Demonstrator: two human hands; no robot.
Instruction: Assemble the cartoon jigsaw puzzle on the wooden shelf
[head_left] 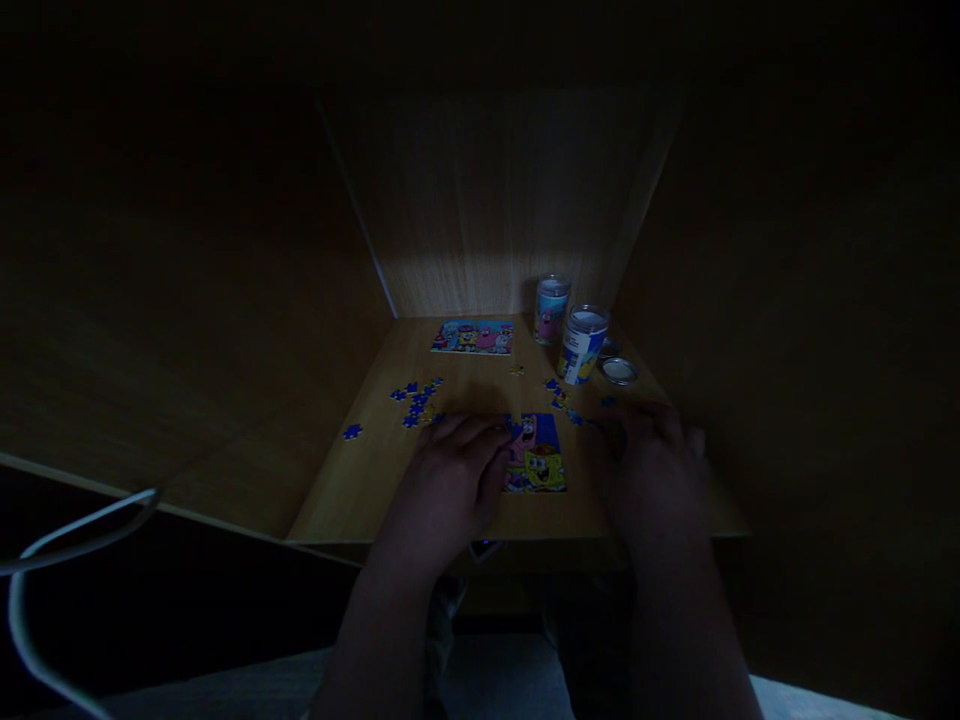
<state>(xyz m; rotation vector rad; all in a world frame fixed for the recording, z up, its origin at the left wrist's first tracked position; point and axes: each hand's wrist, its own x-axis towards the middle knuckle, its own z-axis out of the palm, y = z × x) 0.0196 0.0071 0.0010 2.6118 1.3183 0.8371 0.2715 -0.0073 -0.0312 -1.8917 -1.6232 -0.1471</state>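
Observation:
A partly assembled jigsaw puzzle (546, 465) with yellow and pink cartoon figures lies near the table's front edge. My left hand (454, 465) covers its left side, with bent fingers and thumb closed at that edge. To the right of the puzzle, my right hand (652, 465) is low over the table, its fingers bent downward. Darkness and blur hide what its fingertips touch. Loose blue pieces (574, 417) lie between the puzzle and my right hand. More blue pieces (417, 408) are scattered beyond my left hand, and a single piece (352, 432) sits farther left.
Two clear-topped canisters, one in front (582, 345) and one behind (551, 310), stand at back right beside a round lid (619, 371). A cartoon picture panel (474, 337) lies at the back. Wooden walls enclose the dim table; a white cable (82, 530) hangs at left.

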